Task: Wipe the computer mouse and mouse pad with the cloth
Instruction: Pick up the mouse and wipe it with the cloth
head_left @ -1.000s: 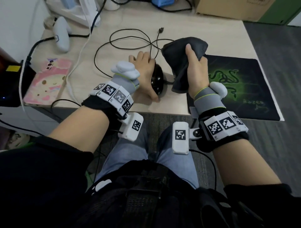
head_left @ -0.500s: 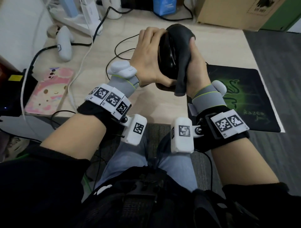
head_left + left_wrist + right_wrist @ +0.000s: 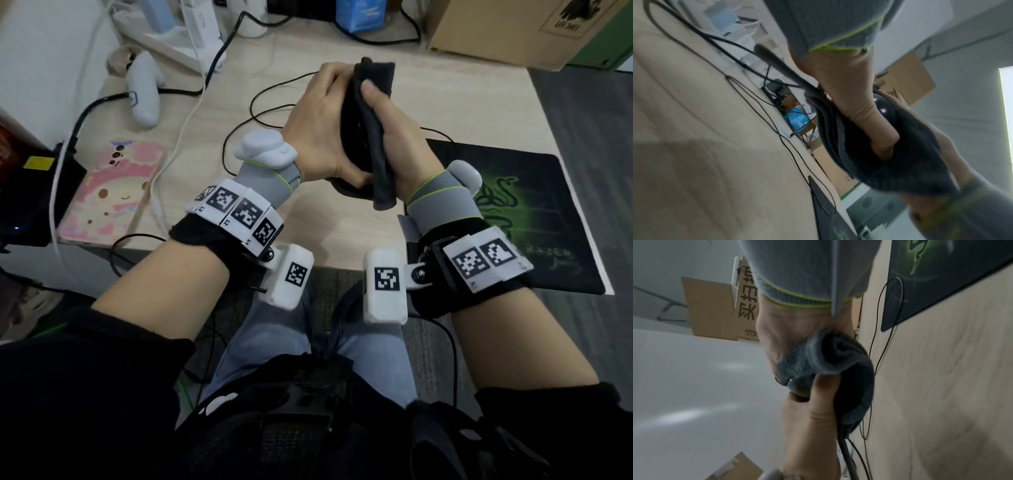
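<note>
Above the desk, my left hand [image 3: 317, 116] grips the black computer mouse [image 3: 352, 137], which stands on edge. My right hand [image 3: 397, 137] holds the dark grey cloth [image 3: 378, 164] and presses it against the mouse's right side, thumb on top of the fabric. The left wrist view has the glossy mouse [image 3: 882, 105] peeking out between my thumb and the cloth [image 3: 910, 154]. From the right wrist, the bunched cloth [image 3: 828, 356] hides nearly all of the mouse. The black mouse pad [image 3: 534, 212] with a green logo lies flat at the desk's right, with nothing on it.
The mouse cable [image 3: 253, 113] loops over the wooden desk [image 3: 445, 99] behind my hands. A white controller [image 3: 144, 92] and a pink phone [image 3: 109, 198] lie at the left. A cardboard box [image 3: 507, 31], a blue box [image 3: 359, 13] and white chargers stand along the back.
My left hand lifted the mouse off the desk and turned it on edge. My right hand brought the cloth against it, and the cloth now covers more of the mouse.
</note>
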`<action>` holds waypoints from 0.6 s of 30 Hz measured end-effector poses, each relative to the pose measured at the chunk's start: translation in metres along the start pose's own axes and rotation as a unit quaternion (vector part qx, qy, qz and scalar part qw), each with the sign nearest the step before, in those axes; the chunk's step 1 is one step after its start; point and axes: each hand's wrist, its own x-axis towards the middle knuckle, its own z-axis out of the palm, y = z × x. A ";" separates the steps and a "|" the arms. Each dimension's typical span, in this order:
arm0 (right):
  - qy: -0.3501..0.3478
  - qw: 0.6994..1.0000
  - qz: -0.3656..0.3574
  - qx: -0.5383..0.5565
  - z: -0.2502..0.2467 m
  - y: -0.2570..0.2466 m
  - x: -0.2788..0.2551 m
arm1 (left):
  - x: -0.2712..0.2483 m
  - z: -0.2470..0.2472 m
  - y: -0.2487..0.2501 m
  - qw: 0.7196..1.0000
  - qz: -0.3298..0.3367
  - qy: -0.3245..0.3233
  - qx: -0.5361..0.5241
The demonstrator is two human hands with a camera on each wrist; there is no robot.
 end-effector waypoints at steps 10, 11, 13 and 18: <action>0.102 0.967 -0.024 -0.232 0.001 -0.012 0.004 | -0.006 0.004 0.007 0.998 0.025 -0.058 0.009; 0.100 0.968 -0.023 -0.231 0.003 -0.014 0.006 | -0.005 0.003 0.007 0.998 0.026 -0.059 0.017; 0.077 0.973 -0.028 -0.216 0.005 -0.013 0.007 | -0.003 0.000 0.004 0.999 0.015 -0.049 0.014; -0.036 0.991 -0.071 -0.104 0.001 0.006 -0.002 | 0.002 -0.005 -0.007 0.997 -0.046 -0.023 -0.052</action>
